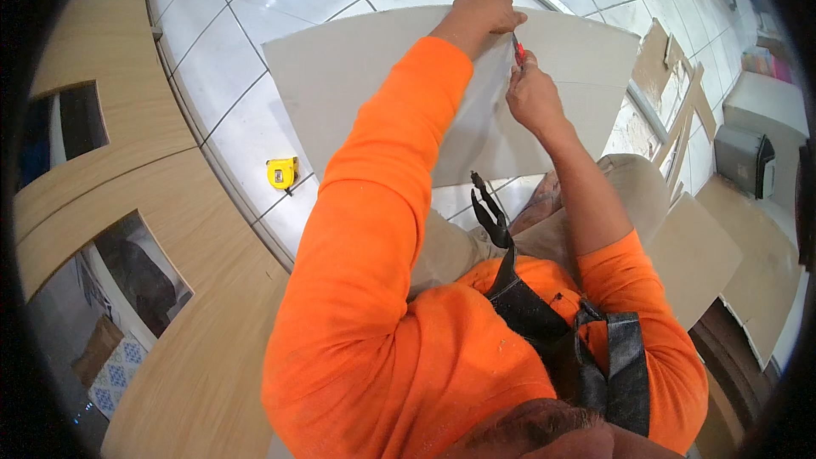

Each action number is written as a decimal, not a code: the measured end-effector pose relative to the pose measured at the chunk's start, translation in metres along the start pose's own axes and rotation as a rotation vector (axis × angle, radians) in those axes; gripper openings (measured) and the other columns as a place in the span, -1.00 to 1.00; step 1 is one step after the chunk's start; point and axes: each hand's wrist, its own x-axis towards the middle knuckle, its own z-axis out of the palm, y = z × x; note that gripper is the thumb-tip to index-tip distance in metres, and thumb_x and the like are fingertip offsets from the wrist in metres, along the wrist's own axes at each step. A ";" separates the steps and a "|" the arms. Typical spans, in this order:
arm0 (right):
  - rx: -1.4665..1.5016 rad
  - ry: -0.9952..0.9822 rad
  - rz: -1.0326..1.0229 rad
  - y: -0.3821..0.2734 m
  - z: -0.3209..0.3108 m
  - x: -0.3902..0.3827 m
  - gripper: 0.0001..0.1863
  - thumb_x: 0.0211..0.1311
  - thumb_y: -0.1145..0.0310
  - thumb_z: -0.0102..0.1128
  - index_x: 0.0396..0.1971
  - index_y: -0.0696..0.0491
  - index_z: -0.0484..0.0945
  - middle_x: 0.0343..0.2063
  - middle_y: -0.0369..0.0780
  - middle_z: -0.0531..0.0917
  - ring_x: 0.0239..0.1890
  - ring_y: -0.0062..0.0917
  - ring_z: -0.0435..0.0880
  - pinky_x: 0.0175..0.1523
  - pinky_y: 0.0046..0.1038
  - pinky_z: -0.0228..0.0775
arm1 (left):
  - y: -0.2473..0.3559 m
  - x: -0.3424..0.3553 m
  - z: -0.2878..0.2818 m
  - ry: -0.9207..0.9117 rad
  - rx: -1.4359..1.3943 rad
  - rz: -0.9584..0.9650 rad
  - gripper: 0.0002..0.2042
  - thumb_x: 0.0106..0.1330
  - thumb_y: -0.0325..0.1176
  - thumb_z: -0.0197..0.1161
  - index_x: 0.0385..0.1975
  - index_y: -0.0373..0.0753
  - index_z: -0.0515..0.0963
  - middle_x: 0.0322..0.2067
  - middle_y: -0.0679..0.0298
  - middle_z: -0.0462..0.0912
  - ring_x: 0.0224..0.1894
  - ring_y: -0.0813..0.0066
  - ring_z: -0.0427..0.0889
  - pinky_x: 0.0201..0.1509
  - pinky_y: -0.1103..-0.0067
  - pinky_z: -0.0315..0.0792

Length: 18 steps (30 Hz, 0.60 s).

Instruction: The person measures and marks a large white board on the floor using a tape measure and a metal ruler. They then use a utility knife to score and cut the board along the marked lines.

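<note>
A large pale grey board (357, 93) lies flat in front of me, its far edge curved by the lens. At that far edge is my left hand (483, 15), fingers bent and closed; what they hold, if anything, is hidden. Just nearer and to the right, my right hand (535, 98) grips a slim cutter-like tool with a red part (519, 53). Its dark tip points up toward my left fingers, over the board. To the left of the board, a yellow tape measure (281, 172) rests on the tiles.
White floor tiles (217, 59) surround the board. Wooden panels (204, 289) with rectangular openings stand at left. Cut board scraps (653, 59) lie at right, near a grey box (741, 157) and more board pieces (693, 251). A black strap (527, 310) hangs across my orange top.
</note>
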 end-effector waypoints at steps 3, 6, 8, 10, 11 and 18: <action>0.013 0.004 -0.033 0.014 0.009 0.015 -0.55 0.48 0.31 -0.08 0.23 0.27 0.31 -0.26 0.31 0.67 -0.13 0.24 0.67 0.03 0.10 0.47 | 0.006 -0.001 -0.005 -0.020 0.008 0.006 -0.51 0.38 0.16 0.19 -0.10 -0.17 0.75 -0.07 0.18 0.77 0.07 0.20 0.70 0.16 0.32 0.53; 0.029 0.013 -0.070 0.013 0.010 0.011 -0.54 0.47 0.31 -0.08 0.23 0.26 0.28 -0.31 0.30 0.67 -0.18 0.23 0.69 -0.02 0.12 0.48 | -0.001 0.001 0.000 0.022 0.023 -0.023 -0.50 0.39 0.16 0.18 -0.08 -0.16 0.74 -0.04 0.20 0.76 0.08 0.21 0.70 0.16 0.31 0.53; 0.047 0.027 -0.035 0.010 0.012 0.002 -0.51 0.48 0.30 -0.08 0.27 0.26 0.24 -0.31 0.30 0.67 -0.19 0.23 0.69 -0.02 0.13 0.48 | -0.001 0.002 0.001 0.017 0.017 0.005 -0.49 0.39 0.17 0.17 -0.06 -0.16 0.73 -0.02 0.20 0.76 0.08 0.21 0.69 0.16 0.30 0.53; 0.061 0.043 0.024 0.010 0.017 -0.004 -0.48 0.49 0.29 -0.08 0.31 0.25 0.20 -0.31 0.30 0.67 -0.20 0.22 0.69 -0.02 0.13 0.48 | -0.001 0.004 0.003 0.004 0.029 0.017 -0.46 0.39 0.20 0.15 0.02 -0.15 0.70 0.01 0.19 0.75 0.10 0.19 0.68 0.17 0.28 0.53; 0.039 0.023 0.017 0.011 0.018 -0.009 -0.48 0.49 0.28 -0.08 0.32 0.25 0.21 -0.31 0.29 0.67 -0.20 0.22 0.69 -0.02 0.13 0.48 | -0.002 0.005 0.004 -0.005 0.045 0.014 -0.43 0.39 0.22 0.13 0.09 -0.13 0.67 0.04 0.17 0.73 0.12 0.18 0.67 0.18 0.27 0.53; 0.019 -0.021 0.023 0.027 0.015 -0.022 -0.48 0.52 0.26 -0.10 0.34 0.24 0.25 -0.33 0.27 0.68 -0.21 0.21 0.69 -0.02 0.12 0.49 | -0.007 0.012 0.004 -0.042 0.021 0.029 -0.36 0.38 0.27 0.11 0.19 -0.13 0.62 0.11 0.15 0.69 0.18 0.18 0.64 0.22 0.26 0.52</action>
